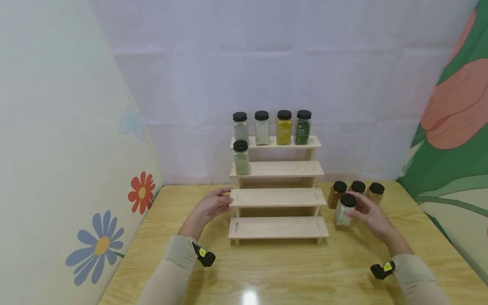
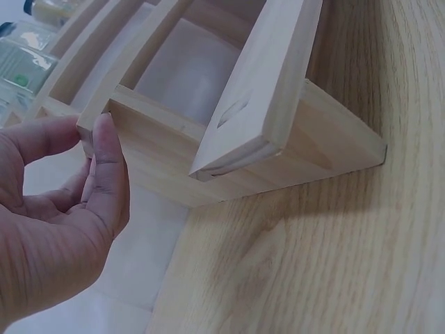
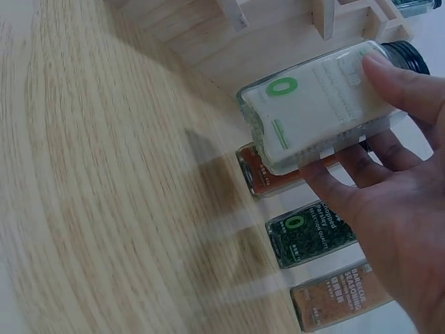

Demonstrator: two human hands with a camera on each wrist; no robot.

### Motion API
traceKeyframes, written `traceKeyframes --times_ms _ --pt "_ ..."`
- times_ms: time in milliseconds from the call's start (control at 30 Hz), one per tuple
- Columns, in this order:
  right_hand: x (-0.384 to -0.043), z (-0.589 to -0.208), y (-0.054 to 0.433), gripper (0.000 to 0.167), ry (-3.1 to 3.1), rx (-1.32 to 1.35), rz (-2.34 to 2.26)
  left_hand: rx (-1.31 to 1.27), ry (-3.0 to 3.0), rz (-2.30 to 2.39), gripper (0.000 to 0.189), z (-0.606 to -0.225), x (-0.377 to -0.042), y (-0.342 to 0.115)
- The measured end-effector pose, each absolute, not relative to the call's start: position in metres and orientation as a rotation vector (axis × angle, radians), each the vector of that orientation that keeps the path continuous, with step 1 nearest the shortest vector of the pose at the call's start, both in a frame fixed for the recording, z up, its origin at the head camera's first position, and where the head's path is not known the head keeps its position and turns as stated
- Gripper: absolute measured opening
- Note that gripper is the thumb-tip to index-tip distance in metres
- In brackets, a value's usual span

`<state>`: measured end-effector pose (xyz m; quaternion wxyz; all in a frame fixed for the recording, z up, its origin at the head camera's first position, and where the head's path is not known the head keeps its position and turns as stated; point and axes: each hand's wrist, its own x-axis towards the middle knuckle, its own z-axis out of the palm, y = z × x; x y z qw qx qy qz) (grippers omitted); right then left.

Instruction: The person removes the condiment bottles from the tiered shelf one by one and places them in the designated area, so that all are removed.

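My right hand [image 1: 372,217] grips a spice jar with pale contents and a black lid [image 3: 313,104]. In the right wrist view the jar is tilted, held off the table, with thumb on one side and fingers on the other. My left hand [image 1: 210,206] pinches the left end of a shelf board [image 2: 104,104], second from the bottom of the stepped wooden rack [image 1: 278,228]. Behind the held jar stand 3 more jars: a red-brown one [image 3: 261,174], a dark green chopped parsley one [image 3: 313,236] and an orange-brown barbecue seasoning one [image 3: 341,296].
Several black-lidded jars stand on the rack's top shelf, including a yellow one [image 1: 284,129] and a green one [image 1: 303,129]. A pale green jar [image 1: 241,160] stands at the left of the shelf below. White cloth [image 1: 267,63] hangs behind the wooden table [image 1: 274,267].
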<state>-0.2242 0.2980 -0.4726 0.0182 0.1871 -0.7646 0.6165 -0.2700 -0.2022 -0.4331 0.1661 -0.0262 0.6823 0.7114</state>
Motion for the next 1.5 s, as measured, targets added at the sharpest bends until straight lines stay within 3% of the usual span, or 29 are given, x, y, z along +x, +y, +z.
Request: traceKeyframes --times_ms 1267,1500 --pt "-0.229 -0.494 0.307 0.06 -2.485 0.505 1.957 -0.083 1.937 2.012 0.062 -0.433 -0.268 -0.207" --pt "-0.228 -0.484 0.315 0.066 -2.631 0.543 1.811 -0.107 1.952 2.002 0.059 -0.432 -0.269 -0.204"
